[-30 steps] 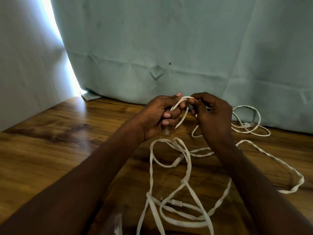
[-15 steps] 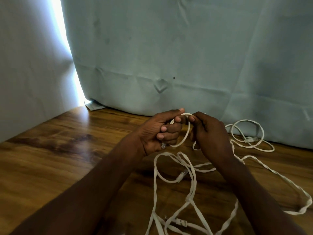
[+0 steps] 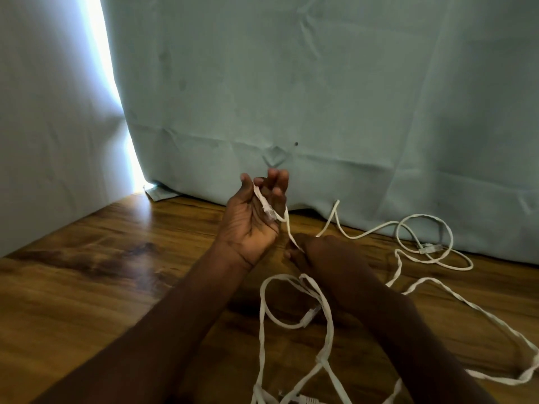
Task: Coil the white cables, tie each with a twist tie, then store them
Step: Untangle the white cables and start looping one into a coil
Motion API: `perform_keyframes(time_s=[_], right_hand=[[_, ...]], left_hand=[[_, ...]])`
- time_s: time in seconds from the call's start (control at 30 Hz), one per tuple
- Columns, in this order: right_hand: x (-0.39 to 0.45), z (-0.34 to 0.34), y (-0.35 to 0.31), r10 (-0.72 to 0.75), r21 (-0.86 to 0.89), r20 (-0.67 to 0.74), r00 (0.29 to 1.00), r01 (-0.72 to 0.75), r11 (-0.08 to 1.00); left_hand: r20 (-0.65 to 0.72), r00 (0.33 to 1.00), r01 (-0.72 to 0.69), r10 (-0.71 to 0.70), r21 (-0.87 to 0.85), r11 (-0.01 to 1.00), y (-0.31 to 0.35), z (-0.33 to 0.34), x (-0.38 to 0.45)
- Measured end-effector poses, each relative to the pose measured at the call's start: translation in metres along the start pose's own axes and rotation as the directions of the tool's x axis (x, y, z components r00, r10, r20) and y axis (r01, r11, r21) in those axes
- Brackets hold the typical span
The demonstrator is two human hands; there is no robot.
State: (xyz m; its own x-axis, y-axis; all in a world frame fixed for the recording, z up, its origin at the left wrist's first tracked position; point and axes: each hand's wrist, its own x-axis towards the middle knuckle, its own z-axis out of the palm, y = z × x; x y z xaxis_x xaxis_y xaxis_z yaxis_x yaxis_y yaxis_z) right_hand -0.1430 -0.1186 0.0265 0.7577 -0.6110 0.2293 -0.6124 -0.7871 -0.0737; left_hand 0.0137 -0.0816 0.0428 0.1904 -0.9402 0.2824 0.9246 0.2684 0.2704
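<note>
Cable point(image 3: 287, 225) end pinched in raised left hand point(image 3: 254, 217), right hand point(image 3: 318, 255) dark, grip unclear, tangle cut off below.

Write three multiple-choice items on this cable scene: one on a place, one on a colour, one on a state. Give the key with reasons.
1. Where does the plug at the cable's held end lie?
A. on the left hand's palm
B. on the floor
C. on the curtain

2. What colour are the cables?
A. black
B. white
C. red

3. How is the left hand held?
A. flat on the wood
B. raised, palm up
C. out of view

Key:
1 A, the plug lies across the left hand.
2 B, the cables look white on the wooden surface.
3 B, it is lifted above the right hand.
</note>
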Motion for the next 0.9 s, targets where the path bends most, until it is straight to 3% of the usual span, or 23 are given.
perform_keyframes(time_s=[0.03,0.1,0.17,0.27,0.33,0.4,0.43,0.5,0.57,0.63,0.73,0.8,0.9], right_hand=[[-0.001,-0.001,-0.001,-0.018,0.028,0.011,1.000,0.018,0.999],[-0.003,-0.001,0.000,-0.068,0.067,-0.027,0.997,0.070,0.995],[-0.004,-0.002,0.002,-0.117,0.121,-0.087,0.989,0.127,0.985],[-0.004,-0.001,0.008,-0.191,0.240,-0.142,0.971,0.221,0.945],[-0.004,0.002,0.013,-0.188,0.321,-0.237,0.953,0.259,0.911],[-0.006,0.000,0.016,-0.083,0.430,-0.349,0.933,0.238,0.871],[-0.007,-0.003,0.016,-0.026,0.510,-0.394,0.919,0.242,0.826],[-0.009,-0.012,0.017,0.066,0.683,-0.475,0.878,0.320,0.657],[-0.011,-0.019,0.021,0.147,0.749,-0.538,0.830,0.391,0.534],[-0.011,-0.022,0.029,0.228,0.761,-0.574,0.786,0.411,0.502],[-0.010,-0.022,0.038,0.409,0.807,-0.557,0.723,0.352,0.475],[-0.007,-0.018,0.038,0.467,0.839,-0.496,0.731,0.267,0.473],[-0.002,-0.006,0.035,0.427,0.825,-0.447,0.786,0.177,0.536]], left_hand=[[0.018,1.000,-0.014,0.013,0.065,0.998,-0.001,0.001,0.000],[0.043,0.999,-0.022,0.006,0.371,0.929,-0.006,0.001,0.001],[0.063,0.998,-0.042,-0.001,0.675,0.736,-0.013,0.001,-0.001],[0.079,0.997,-0.073,0.010,0.857,0.510,-0.020,0.000,-0.006],[0.127,0.988,-0.142,0.084,0.966,0.217,-0.019,-0.007,-0.005],[0.240,0.966,-0.232,0.091,0.968,-0.092,-0.019,-0.013,-0.005],[0.259,0.963,-0.247,0.067,0.957,-0.149,-0.019,-0.015,-0.006],[0.202,0.979,-0.203,-0.010,0.979,-0.032,-0.019,-0.011,-0.010],[0.127,0.988,-0.117,-0.091,0.988,0.102,-0.014,-0.004,-0.011],[0.080,0.969,-0.044,-0.235,0.987,0.158,-0.008,0.000,-0.011],[0.086,0.892,0.111,-0.444,0.910,0.400,-0.004,0.001,-0.011],[0.118,0.866,0.205,-0.486,0.803,0.559,-0.004,0.003,-0.011],[0.182,0.836,0.290,-0.517,0.654,0.699,-0.006,0.001,-0.009]])
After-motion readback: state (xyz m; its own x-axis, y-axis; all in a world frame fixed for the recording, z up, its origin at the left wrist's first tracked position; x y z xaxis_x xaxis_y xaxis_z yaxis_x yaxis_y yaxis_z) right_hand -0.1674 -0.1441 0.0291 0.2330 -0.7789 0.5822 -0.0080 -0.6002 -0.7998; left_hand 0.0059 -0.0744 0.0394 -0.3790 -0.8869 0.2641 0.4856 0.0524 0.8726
